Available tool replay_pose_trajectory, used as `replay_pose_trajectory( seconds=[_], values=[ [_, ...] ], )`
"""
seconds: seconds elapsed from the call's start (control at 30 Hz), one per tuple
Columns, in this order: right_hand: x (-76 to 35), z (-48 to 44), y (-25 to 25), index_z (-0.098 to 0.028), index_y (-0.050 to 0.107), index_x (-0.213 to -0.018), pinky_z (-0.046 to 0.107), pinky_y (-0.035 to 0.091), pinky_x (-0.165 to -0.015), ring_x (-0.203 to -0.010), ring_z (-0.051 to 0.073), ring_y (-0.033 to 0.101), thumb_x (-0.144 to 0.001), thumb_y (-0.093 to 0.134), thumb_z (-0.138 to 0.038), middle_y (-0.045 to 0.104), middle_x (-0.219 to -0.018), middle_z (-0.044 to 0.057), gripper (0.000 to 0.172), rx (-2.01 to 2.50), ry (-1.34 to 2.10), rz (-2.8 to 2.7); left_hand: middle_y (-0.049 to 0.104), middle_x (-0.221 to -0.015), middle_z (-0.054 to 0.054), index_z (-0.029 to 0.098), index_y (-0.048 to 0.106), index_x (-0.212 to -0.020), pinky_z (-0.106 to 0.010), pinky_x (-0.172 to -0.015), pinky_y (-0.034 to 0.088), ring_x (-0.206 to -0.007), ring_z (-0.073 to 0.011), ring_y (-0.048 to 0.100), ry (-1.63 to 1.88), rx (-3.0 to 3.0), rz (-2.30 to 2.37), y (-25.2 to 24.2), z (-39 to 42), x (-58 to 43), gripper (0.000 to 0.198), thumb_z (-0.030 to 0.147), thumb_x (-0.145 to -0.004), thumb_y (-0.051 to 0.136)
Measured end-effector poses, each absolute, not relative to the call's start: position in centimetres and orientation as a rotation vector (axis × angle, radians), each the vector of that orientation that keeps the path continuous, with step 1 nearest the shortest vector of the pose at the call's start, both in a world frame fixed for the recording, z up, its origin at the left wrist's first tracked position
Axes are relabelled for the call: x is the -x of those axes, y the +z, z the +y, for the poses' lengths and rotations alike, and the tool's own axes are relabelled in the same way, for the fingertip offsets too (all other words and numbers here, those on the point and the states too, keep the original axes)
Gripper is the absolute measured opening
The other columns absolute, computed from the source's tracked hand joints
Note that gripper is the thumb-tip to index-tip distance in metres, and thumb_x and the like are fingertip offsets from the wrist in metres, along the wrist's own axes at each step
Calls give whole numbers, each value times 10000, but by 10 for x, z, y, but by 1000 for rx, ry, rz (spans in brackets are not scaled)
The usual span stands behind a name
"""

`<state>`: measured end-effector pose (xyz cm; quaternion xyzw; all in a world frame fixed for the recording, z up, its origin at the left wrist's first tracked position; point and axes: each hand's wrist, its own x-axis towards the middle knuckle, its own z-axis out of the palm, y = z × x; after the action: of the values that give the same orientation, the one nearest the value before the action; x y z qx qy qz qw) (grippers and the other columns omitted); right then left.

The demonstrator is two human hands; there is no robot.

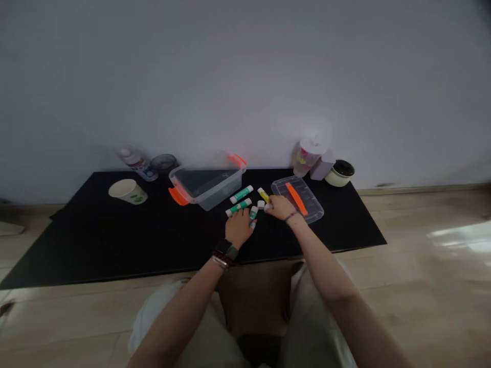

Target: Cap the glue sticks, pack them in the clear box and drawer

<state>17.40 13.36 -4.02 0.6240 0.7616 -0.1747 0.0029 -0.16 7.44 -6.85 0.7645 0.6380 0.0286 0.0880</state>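
My left hand (238, 227) rests low over the table, its fingers and thumb closed around a short green-and-white glue stick (253, 212). Just beyond its knuckles lies a second green glue stick (238, 207), and a third green glue stick (241, 194) is a little farther back. My right hand (281, 207) is closed, with a small white piece (268, 207) at its fingertips. Touching or nearly touching those fingers is a yellow glue stick (263, 193), its near end hidden. Between the hands sits a small white block-like piece (261, 204).
Behind my left hand stands a clear plastic box (218, 197) with orange handles. Its lid (312, 204) lies under my right wrist. A paper cup (128, 191), bottle (140, 166) and dark bowl (164, 163) are left; a lidded cup (307, 158), pale box (322, 164) and black-lidded pot (339, 174) right.
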Motion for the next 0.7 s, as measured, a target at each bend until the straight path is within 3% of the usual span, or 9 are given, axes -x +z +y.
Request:
replay_pose_trajectory(
  seconds=[0.2,0.4,0.57,0.7],
  values=[
    [-165,162,-51,-158,670,-1068,290,446,-882,-1001,193,601,-922,622,-358,653,-1084,104,252,-2114,-506,2680,645,-1223,-137,140,530,-1309,-387,-864,477,-1108,-290,600,113,-2334,1897,-60,67,8,422,373,-961,471],
    [-152,165,-77,-154,661,-1194,293,432,-943,-1108,216,566,-987,510,-299,630,-1159,120,294,-2218,-566,2579,658,-1195,-132,160,545,-1291,-373,-860,463,-1125,-290,600,50,-2337,1843,-53,61,11,397,359,-951,496],
    [-157,164,-58,-159,661,-1167,276,418,-958,-1116,199,569,-1014,399,-249,635,-1169,109,316,-2311,-519,2600,684,-1147,-128,168,530,-1308,-372,-841,454,-1078,-289,628,35,-2280,1787,-54,61,12,430,403,-949,503],
    [-163,151,-31,-174,656,-1126,261,433,-875,-1027,183,615,-1008,407,-261,682,-1106,82,290,-2229,-565,2609,697,-1135,-128,164,513,-1326,-379,-857,442,-1075,-290,633,25,-2276,1768,-55,62,12,443,409,-958,480]
  ],
)
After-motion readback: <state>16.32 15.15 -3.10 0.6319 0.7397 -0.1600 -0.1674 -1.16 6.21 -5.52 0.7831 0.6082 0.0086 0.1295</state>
